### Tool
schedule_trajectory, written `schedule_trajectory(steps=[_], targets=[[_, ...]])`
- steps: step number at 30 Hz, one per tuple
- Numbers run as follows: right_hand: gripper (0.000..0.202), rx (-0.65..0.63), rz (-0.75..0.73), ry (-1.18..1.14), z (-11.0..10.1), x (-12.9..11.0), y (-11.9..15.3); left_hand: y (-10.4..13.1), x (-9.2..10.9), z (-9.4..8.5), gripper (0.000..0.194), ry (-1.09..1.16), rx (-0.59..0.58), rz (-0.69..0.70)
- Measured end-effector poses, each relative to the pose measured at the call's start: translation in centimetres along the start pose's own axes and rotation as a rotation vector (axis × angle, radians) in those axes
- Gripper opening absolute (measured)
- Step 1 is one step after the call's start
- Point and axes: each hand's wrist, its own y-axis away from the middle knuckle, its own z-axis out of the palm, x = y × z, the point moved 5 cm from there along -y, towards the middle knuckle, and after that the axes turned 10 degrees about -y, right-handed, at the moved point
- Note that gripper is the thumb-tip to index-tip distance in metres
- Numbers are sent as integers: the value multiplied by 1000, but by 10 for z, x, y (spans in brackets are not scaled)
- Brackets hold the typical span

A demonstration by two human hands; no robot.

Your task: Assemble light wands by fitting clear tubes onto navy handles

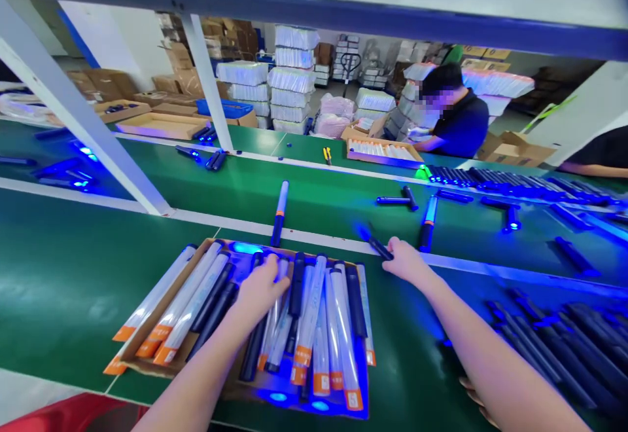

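Head view: orange labels (353,399), print illegible.

Left of the cardboard box (185,298), the green table (63,268) is offering a wide bare stretch. A narrower bare strip is running between the box and the dark flashlight pile (564,334), with the right forearm (483,340) crossing above its far side. A slanting white post (83,105) is blocking sideways passage at left, and an overhead beam (314,23) is spanning the view. Packed tubes (314,307) are crowding the box.
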Motion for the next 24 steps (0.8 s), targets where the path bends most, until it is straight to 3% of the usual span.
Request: schedule_trajectory(steps=[2,4,6,7,10,12,15,17,20,24], targets=[[31,-65,107,-143,0,-1,10,-9,-6,-17,27,341,108,-25],[40,-145,139,-321,0,-12,34,-16,-6,-34,39,876,204,-96],[40,-235,94,-486,6,-30,71,-20,6,-48,50,1321,269,-166],[42,-287,58,-594,12,-40,92,-21,17,-54,49,1438,290,-171],[69,-456,34,-1042,40,-66,158,-26,62,-63,32,1664,311,-154],[87,-505,128,-1264,59,-75,191,-30,92,-59,31,1814,226,-176],[90,-452,281,-1282,75,-80,219,-32,121,-50,32,1967,94,-202],[85,-451,316,-1266,78,-84,226,-31,128,-46,31,2000,47,-186],[83,-552,323,-1278,82,-90,233,-28,128,-45,29,2013,36,-146],[105,-554,498,-1231,87,-80,243,-30,121,-46,34,2005,61,-105]])
